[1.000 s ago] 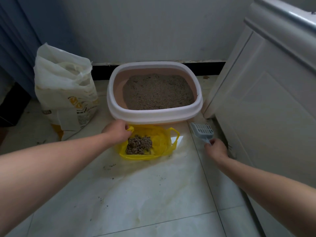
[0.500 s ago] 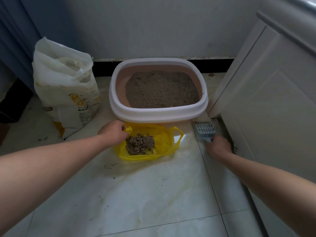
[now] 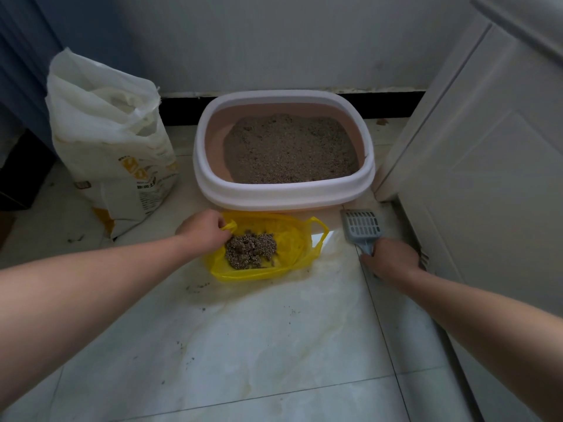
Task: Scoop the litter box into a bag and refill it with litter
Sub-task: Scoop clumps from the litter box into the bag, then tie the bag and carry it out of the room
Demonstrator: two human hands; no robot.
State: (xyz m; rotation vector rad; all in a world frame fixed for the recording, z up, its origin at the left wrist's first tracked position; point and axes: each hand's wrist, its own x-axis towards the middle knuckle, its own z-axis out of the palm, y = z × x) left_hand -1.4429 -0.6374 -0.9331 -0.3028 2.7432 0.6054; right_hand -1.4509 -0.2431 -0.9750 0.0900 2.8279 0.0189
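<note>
Two bare arms are reaching toward the litter box (image 3: 286, 196), which is sitting on the floor against the wall. Left of it, a white litter sack (image 3: 112, 147) is standing open. Just in front, the yellow bag (image 3: 292, 239) is holding clumps, the left hand (image 3: 204, 231) pinching its handle. Front-right, the right hand (image 3: 393, 260) is gripping the grey scoop (image 3: 361, 228).

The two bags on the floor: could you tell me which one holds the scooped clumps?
The small yellow bag in front of the litter box, held open by the left hand. The tall white sack stands apart, left of the box.
</note>
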